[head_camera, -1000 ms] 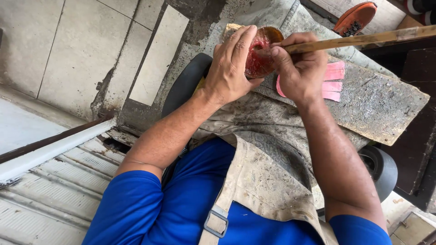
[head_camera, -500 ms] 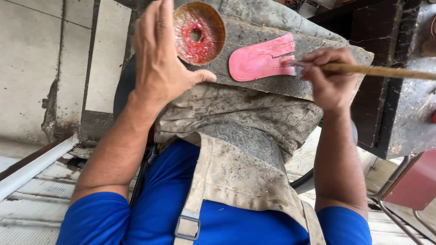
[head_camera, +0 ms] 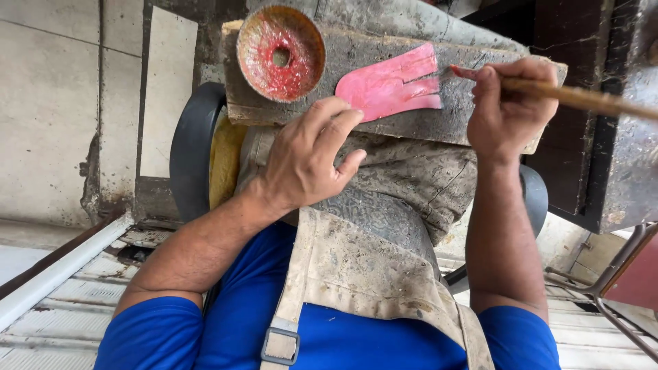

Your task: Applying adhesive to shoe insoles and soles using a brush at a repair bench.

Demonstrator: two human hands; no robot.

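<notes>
A pink hand-shaped flat piece [head_camera: 391,85] lies on a dirty grey board [head_camera: 480,116] across my lap. Beside it on the board's left end sits a round bowl [head_camera: 281,51] coated inside with red paint. My right hand [head_camera: 510,103] grips a wooden-handled brush [head_camera: 582,97], its red tip touching the pink piece's right edge. My left hand [head_camera: 308,157] rests on the board's near edge just below the pink piece, fingers loosely bent, holding nothing.
I wear a blue shirt and a stained beige apron [head_camera: 370,274]. A black round seat [head_camera: 195,147] is under me. Tiled floor [head_camera: 55,103] lies left, a white rail [head_camera: 62,267] lower left, dark furniture [head_camera: 617,157] right, and a metal-framed red chair [head_camera: 634,277] lower right.
A second ago both hands were at the red bowl. The left hand let go, lifted, then dropped to the board's near edge. The right hand brought the brush to the pink piece.
</notes>
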